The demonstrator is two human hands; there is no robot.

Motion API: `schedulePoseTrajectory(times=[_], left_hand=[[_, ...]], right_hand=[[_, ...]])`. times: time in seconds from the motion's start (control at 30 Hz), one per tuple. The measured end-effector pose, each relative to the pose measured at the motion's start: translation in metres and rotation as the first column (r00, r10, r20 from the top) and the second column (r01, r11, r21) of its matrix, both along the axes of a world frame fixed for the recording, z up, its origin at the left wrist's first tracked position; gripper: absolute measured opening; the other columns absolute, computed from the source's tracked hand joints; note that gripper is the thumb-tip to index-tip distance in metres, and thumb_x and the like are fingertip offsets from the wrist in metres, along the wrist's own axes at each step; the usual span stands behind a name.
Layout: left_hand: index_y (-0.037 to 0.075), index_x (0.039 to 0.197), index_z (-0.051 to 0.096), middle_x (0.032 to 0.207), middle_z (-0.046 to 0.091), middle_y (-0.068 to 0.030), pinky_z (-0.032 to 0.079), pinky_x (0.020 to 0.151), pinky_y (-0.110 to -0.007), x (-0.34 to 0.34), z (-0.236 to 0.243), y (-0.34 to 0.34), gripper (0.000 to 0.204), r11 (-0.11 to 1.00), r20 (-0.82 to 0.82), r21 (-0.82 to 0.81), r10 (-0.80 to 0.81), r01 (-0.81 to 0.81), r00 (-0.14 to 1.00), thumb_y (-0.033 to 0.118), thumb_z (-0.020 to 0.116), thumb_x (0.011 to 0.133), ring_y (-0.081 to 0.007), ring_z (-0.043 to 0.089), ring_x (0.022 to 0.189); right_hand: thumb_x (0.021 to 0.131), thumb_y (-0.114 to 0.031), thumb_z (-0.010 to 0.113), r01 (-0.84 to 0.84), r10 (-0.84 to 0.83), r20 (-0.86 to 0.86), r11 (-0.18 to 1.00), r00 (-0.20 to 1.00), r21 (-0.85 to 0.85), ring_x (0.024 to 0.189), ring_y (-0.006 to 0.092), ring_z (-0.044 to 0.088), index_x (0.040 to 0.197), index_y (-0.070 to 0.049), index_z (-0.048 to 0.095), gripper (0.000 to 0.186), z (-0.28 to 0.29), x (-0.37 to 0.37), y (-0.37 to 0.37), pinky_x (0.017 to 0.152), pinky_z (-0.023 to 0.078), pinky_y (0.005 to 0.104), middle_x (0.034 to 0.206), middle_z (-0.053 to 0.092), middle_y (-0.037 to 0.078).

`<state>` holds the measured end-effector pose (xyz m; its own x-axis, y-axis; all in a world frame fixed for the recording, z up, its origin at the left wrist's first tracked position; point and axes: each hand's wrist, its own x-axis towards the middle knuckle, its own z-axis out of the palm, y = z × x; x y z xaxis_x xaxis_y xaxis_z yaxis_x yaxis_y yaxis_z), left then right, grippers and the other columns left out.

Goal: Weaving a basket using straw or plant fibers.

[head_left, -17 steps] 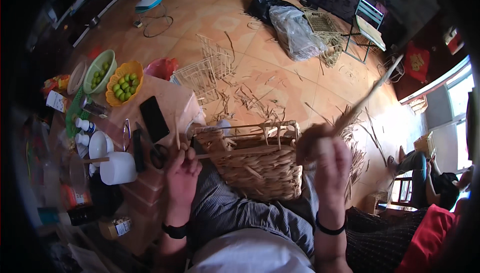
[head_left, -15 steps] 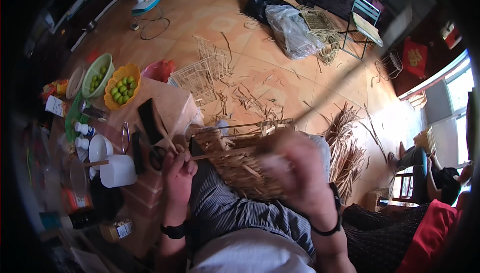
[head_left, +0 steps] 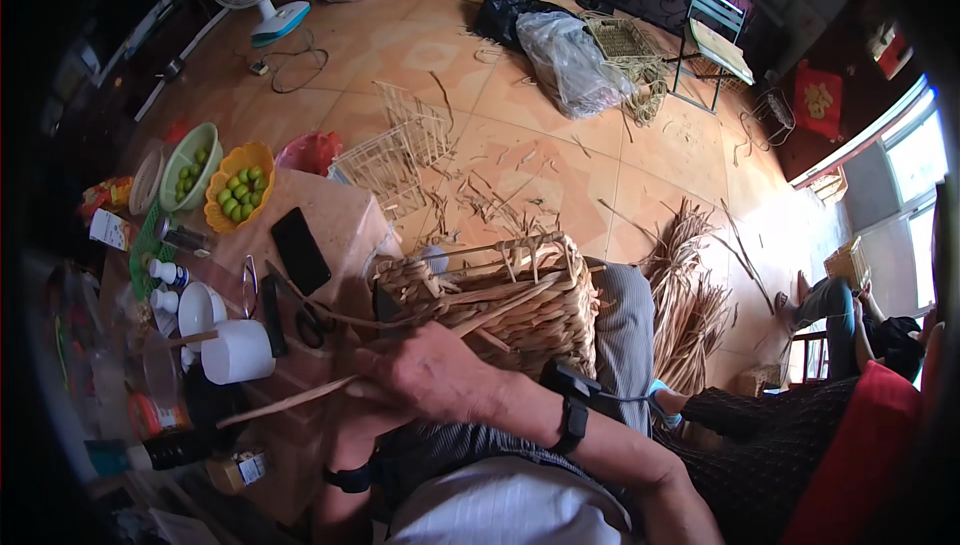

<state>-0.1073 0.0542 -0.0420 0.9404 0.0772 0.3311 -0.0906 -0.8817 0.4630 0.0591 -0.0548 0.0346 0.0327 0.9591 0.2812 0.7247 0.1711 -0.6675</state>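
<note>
No text is legible; the white label [head_left: 251,468] is too small.

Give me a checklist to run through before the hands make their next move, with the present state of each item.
1. Right hand closed on a strip: ok, it looks curled around it, with one end trailing out to the left.
2. Left hand grip: cannot tell; the right hand covers its fingers.
3. Woven basket supported: ok, it sits at the lap.
4. Strip ends on the basket tucked flat: not ok, a pale end sticks out.
5. Scissors out of the hands: ok, they lie on the table.
6. Phone apart from the hands: ok, flat on the table.
</note>
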Motion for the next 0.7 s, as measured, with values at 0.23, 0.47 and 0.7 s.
schedulePoseTrajectory(times=[0.23,0.47,0.7], left_hand=[[0.005,0.115,0.063,0.085,0.066,-0.0014,0.052,0.067,-0.024,0.082,0.063,-0.060,0.032,0.075,-0.143,-0.988,-0.092,-0.137,0.985,0.037,0.063,0.108,-0.0089,0.066,0.075],[0.002,0.114,0.064,0.091,0.069,-0.0091,0.054,0.086,-0.033,0.063,-0.008,-0.079,0.039,0.558,-0.126,-0.798,0.214,-0.227,0.969,0.040,0.055,0.111,-0.0167,0.067,0.087],[0.002,0.111,0.064,0.091,0.069,-0.0093,0.052,0.094,-0.035,0.060,-0.019,-0.090,0.041,0.817,0.055,-0.536,0.285,-0.212,0.957,0.040,0.049,0.114,-0.0180,0.067,0.095]], right_hand=[[0.084,-0.018,0.066,-0.117,0.117,0.005,0.991,0.993,0.063,0.095,0.0349,0.069,0.112,-0.008,0.066,0.030,0.007,-0.044,0.006,0.075,0.060,0.0444,0.103,0.068,0.012],[0.079,-0.011,0.066,0.129,-0.146,0.094,0.977,0.985,0.168,0.102,0.0350,0.059,0.109,0.002,0.064,0.032,0.042,-0.002,-0.017,0.092,0.049,0.0465,0.103,0.059,0.018],[0.079,-0.013,0.066,0.318,-0.277,0.505,0.948,0.818,0.005,0.108,0.0319,0.055,0.121,0.001,0.064,0.044,0.034,0.038,-0.025,0.089,0.046,0.0434,0.107,0.058,0.014]])
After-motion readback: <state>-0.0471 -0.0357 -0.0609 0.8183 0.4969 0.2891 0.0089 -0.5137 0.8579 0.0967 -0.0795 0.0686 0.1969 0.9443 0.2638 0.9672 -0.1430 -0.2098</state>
